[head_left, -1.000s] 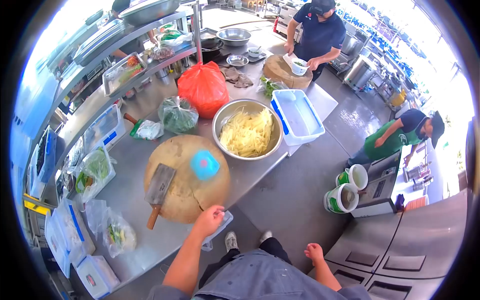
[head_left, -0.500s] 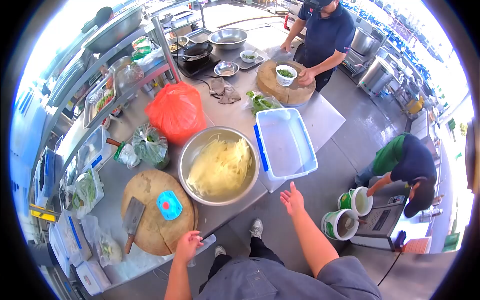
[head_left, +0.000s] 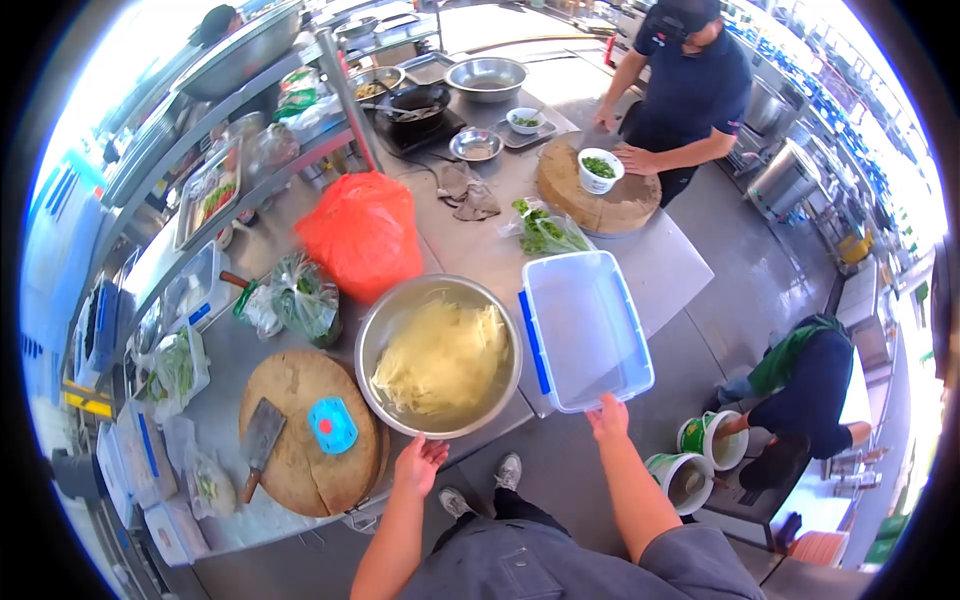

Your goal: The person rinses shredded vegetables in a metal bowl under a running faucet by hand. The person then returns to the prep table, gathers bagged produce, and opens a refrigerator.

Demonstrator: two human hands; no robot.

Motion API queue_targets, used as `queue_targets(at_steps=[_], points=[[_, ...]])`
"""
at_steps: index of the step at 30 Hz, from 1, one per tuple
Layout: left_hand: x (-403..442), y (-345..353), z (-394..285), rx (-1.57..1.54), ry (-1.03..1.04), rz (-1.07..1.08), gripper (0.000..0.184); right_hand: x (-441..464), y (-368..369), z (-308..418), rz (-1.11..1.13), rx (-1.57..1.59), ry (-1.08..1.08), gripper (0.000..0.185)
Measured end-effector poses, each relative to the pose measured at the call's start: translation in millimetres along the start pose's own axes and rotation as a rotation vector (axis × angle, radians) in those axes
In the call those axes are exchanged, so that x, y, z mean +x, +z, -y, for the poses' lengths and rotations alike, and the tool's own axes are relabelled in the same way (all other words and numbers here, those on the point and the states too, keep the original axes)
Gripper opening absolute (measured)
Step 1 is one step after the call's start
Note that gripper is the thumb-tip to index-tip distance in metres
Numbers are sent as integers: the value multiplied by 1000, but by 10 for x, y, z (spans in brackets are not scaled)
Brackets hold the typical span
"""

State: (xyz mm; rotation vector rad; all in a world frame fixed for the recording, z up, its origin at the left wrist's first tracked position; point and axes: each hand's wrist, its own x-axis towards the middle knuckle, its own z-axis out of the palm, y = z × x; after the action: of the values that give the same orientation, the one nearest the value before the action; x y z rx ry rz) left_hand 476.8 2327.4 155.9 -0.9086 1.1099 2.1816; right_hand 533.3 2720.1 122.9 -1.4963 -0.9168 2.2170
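Note:
My right hand (head_left: 607, 418) has its fingers closed on the near rim of a clear plastic tub (head_left: 590, 335) with blue side clips. That tub holds nothing I can see and stands at the table's edge. Beside it sits a large steel bowl (head_left: 365, 345) of pale yellow shreds (head_left: 440, 355). My left hand (head_left: 421, 464) is open, palm up, just below the bowl's near rim; whether it touches the rim I cannot tell. To its left lies a round wooden chopping board (head_left: 290, 385), bearing a cleaver (head_left: 264, 437) and a blue object with a red centre (head_left: 332, 426).
An orange-red plastic bag (head_left: 362, 235) and bagged greens (head_left: 303, 300) stand behind the bowl. Across the table a co-worker (head_left: 695, 90) has a hand by a tub of chopped greens (head_left: 599, 172). Another person (head_left: 810, 390) bends over white buckets (head_left: 685, 482) at right.
My right hand has reached the clear tub's rim, and the tub sits slightly nearer to me. My left hand has moved from the chopping board toward the bowl. The person at right bends lower.

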Motion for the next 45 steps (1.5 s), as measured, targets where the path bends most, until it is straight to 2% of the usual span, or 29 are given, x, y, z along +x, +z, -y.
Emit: queue_targets(at_steps=[2,10,12,17,24,25,29,34,39,41,45], points=[[109,86,14,-121,4,8,20,-51,-189,69,-19,-12,-11,41],[364,245,28,-123,9,-83,20,-442,-765,344,13,12,13,41],[372,290,35,-160,47,-122,8,-470,-865,356,-30,28,10,40],[204,265,9,-198,25,-127,8,-560,-1065,387,-19,34,-40,40],[-371,49,67,-261,-64,-44,9,-547,-1122,382,-34,30,-63,38],[-515,55,48,-248,-62,-72,13,-544,-1110,383,-30,26,-62,38],[-1136,-128,-47,-210,-33,-72,12,-534,-1057,402,-14,-12,-69,35],[-1766,-657,-95,-260,-13,-99,4,-689,-1017,353,75,-32,-93,36],[-2378,-1345,-170,-323,56,-136,11,-1134,-850,178,164,-17,-127,34],[-2603,-1701,-240,-350,200,-167,12,-1283,-751,-13,171,-21,-136,34],[-3000,-2348,-155,-380,314,-290,12,-1593,-647,-337,171,-45,-109,31]])
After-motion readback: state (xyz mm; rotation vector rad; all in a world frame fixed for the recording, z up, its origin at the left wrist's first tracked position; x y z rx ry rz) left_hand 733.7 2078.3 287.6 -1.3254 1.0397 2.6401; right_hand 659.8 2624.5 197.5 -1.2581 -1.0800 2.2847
